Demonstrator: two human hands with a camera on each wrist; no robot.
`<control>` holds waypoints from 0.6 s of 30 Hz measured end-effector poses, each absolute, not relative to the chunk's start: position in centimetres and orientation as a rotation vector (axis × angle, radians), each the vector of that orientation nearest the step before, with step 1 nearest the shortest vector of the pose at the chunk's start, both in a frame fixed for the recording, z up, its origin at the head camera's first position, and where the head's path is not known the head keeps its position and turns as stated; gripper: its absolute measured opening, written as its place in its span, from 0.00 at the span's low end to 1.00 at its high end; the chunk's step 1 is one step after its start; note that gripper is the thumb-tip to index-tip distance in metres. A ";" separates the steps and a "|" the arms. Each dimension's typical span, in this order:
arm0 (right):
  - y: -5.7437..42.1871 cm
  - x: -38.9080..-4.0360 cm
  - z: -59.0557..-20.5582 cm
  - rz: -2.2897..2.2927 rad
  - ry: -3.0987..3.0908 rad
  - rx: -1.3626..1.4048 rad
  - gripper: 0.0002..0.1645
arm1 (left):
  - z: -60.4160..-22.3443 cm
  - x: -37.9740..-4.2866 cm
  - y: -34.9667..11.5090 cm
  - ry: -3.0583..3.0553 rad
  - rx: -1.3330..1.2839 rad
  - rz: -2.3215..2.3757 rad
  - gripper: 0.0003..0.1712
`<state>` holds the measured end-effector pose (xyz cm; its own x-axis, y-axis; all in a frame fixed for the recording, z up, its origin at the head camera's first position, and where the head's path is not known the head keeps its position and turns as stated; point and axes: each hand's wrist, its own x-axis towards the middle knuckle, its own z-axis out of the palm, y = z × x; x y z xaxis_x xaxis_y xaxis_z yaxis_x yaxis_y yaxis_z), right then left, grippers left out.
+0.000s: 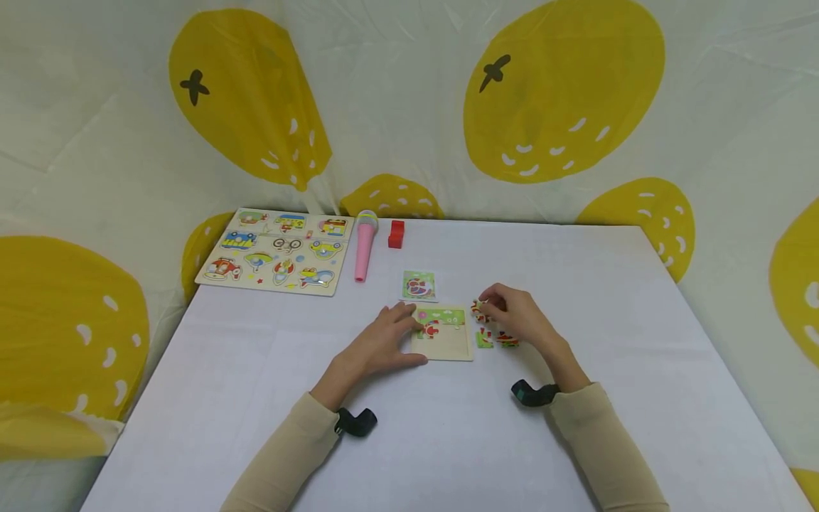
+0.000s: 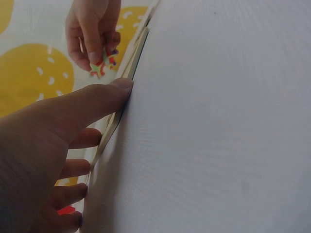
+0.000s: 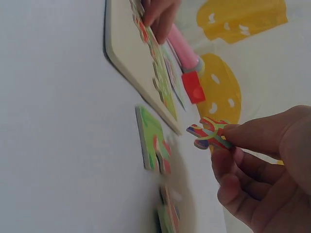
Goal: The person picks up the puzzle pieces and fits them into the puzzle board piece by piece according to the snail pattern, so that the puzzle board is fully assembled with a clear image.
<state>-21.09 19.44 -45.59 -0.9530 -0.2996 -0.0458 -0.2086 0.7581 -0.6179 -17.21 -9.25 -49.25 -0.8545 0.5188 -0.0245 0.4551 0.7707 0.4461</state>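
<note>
My left hand [image 1: 384,340] rests at the left side of a small wooden puzzle board [image 1: 451,346]. Its thumb lies along the near edge and its fingers spread over the left part, where some fitted pieces [image 1: 430,328] show red and green. Between thumb and fingers, my right hand [image 1: 517,313] pinches a multicoloured puzzle piece [image 3: 211,132], raised above the table just right of the board. A green and red loose piece [image 1: 484,338] lies beside the board, with more loose pieces [image 1: 508,340] to its right under the hand.
Behind the board lies a small square picture card [image 1: 419,286]. Farther back are a red block [image 1: 396,235] and a pink toy microphone [image 1: 364,249]. A larger vehicle puzzle board [image 1: 275,250] occupies the back left of the white-covered table [image 1: 448,441].
</note>
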 end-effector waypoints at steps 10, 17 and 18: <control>16.6 -20.1 -45.7 -1.074 2.730 -0.450 0.11 | -49.4 -17.4 -9.3 2.817 0.791 0.659 0.36; 15.0 -19.7 -46.5 -1.107 2.680 -0.460 0.10 | -49.2 -17.3 -9.3 2.815 0.799 0.673 0.36; 14.8 -19.7 -46.7 -1.110 2.674 -0.462 0.09 | -49.2 -17.3 -9.3 2.814 0.797 0.673 0.36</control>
<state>-19.75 14.80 -46.66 -0.9289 -0.3633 -0.0716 -0.2058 0.6673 -0.7158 -17.32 -9.31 -49.20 -0.8497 0.5272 -0.0127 0.4644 0.7594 0.4558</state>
